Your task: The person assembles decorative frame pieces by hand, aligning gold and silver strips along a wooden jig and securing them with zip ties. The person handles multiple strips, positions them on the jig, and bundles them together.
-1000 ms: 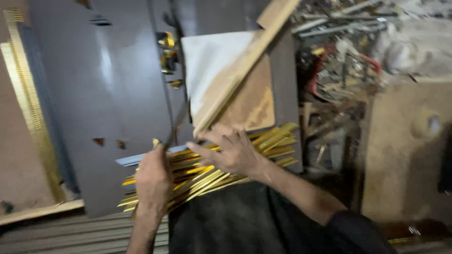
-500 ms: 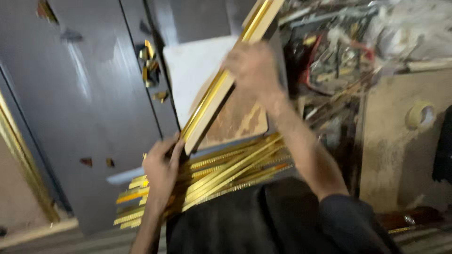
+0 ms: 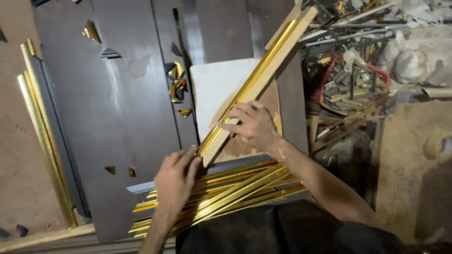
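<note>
Right hand: centre of the frame, palm down, fingers spread and lying flat on a long gold moulding strip. No pinch; the fingertips press the strip's lower stretch from above.

Left hand: lower centre, fingers held loosely together, tips touching the near end of the same strip; the heel of the hand rests on the stack below.

Gold moulding strip: one piece, wooden back with a gilded face, lying diagonally from lower centre up to the upper right of centre, its near end between the two hands.

White square board: under the strip, centre of the frame; a brown worn patch shows on its right part beside the right hand.

Stack of gold strips: many pieces, lying nearly level across the lower centre, under the left hand and the right forearm.

Dark grey panels: broad sheets filling the left and upper centre, bearing the board.

Small gold and dark offcuts: triangular scraps scattered on the panels just left of the board; two more lower left of centre.

Long gold lengths: a bundle along the left edge of the panels, far left of the frame.

Scrap heap: metal rods, bits and a red hose, upper right.
</note>
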